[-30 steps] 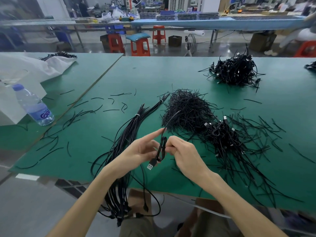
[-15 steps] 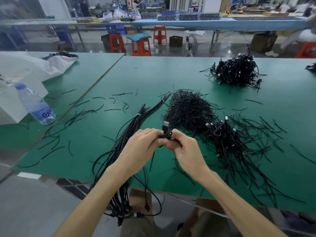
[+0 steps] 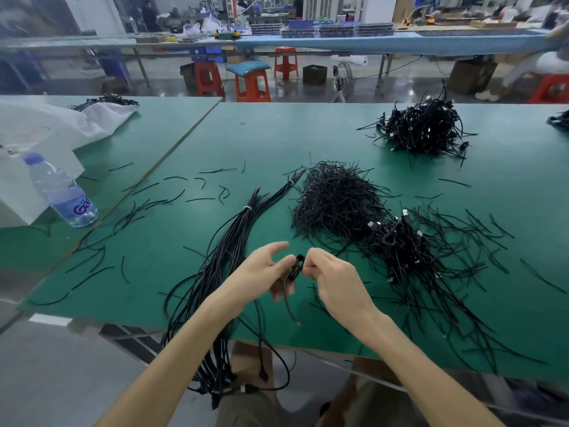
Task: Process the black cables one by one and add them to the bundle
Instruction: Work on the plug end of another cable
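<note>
Above the green table's near edge, my left hand and my right hand meet on one small coiled black cable. Both pinch it between thumb and fingers, and a loose end hangs down below my hands. The long bundle of black cables, tied with white bands, lies left of my hands and drapes over the table edge. A pile of coiled cables with connectors sits to the right of my hands. A heap of black ties lies behind them.
Another cable pile rests at the far right. Cut tie pieces are strewn over the table. A water bottle and white bags are on the left table. Red stools stand beyond the table.
My hands dropped lower and closer to me with the cable. The connector that stood up between them half a second ago is no longer seen; a loose cable end now dangles below.
</note>
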{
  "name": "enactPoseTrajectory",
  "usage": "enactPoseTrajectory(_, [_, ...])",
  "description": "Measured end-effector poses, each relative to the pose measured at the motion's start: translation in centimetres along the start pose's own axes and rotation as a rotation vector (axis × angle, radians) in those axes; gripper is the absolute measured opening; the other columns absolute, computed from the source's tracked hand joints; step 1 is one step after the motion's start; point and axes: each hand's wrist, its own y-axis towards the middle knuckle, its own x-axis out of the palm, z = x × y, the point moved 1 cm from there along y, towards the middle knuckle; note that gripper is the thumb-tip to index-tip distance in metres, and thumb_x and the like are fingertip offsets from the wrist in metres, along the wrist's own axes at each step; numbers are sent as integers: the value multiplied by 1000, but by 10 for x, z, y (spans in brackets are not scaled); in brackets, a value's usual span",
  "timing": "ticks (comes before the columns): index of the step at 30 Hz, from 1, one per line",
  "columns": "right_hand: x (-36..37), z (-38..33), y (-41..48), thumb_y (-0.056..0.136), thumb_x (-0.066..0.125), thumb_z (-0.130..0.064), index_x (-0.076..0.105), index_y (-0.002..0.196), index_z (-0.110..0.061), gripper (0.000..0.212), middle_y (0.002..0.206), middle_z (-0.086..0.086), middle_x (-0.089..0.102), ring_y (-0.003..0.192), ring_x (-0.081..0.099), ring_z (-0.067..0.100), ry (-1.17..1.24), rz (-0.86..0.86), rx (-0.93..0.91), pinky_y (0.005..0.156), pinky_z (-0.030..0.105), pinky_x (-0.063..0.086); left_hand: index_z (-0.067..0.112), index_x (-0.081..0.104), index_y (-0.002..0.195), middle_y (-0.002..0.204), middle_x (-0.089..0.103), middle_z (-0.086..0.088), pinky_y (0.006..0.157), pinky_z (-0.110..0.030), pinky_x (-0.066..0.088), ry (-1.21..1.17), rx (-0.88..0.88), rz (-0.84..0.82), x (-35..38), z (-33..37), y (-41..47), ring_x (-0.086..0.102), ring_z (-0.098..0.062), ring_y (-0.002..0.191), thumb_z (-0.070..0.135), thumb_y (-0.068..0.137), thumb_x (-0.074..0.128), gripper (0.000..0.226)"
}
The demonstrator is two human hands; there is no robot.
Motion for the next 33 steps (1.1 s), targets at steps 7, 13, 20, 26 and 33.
enactPoseTrajectory(7, [5, 5, 3, 89, 50, 15, 47, 79, -20, 37, 73, -23, 51, 77, 59, -1, 81, 77, 33, 67, 13, 42, 21, 44, 152, 89, 67, -4, 72, -30, 52, 161, 248, -170, -11, -6, -1, 62, -22, 78, -11, 100, 47, 62])
enactPoseTrajectory(13, [7, 2, 3, 87, 46, 6, 46, 76, -16, 25, 71, -20, 53, 69, 53, 5, 152, 84, 29, 62, 12, 38, 31, 67, 128, 106, 59, 9, 77, -13, 43, 411, 316, 7, -10, -13, 6, 59, -5, 94, 48, 86, 72, 46])
enactPoseTrajectory(20, [6, 8, 2, 85, 44, 19, 46, 80, -22, 41, 76, -26, 57, 80, 64, -2, 114, 17, 68, 67, 16, 46, 35, 72, 95, 95, 60, 15, 65, -15, 42, 476, 376, 174, -6, -16, 7, 59, -2, 81, 68, 91, 48, 41])
enactPoseTrajectory(26, [2, 1, 1, 88, 43, 13, 44, 80, -14, 29, 78, -17, 54, 82, 63, -1, 76, -26, 7, 73, 42, 57, 16, 53, 73, 68, 46, 10, 55, -22, 34, 459, 444, 251, -5, -18, 8, 43, -10, 60, 64, 97, 43, 54])
enactPoseTrajectory(33, [1, -9, 1, 93, 53, 8, 43, 80, -18, 32, 75, -19, 49, 79, 61, -6, -38, -34, -94, 67, 44, 56, 24, 53, 97, 59, 67, -1, 50, -23, 47, 317, 106, 179, -1, -22, 16, 60, -14, 49, 66, 92, 47, 43])
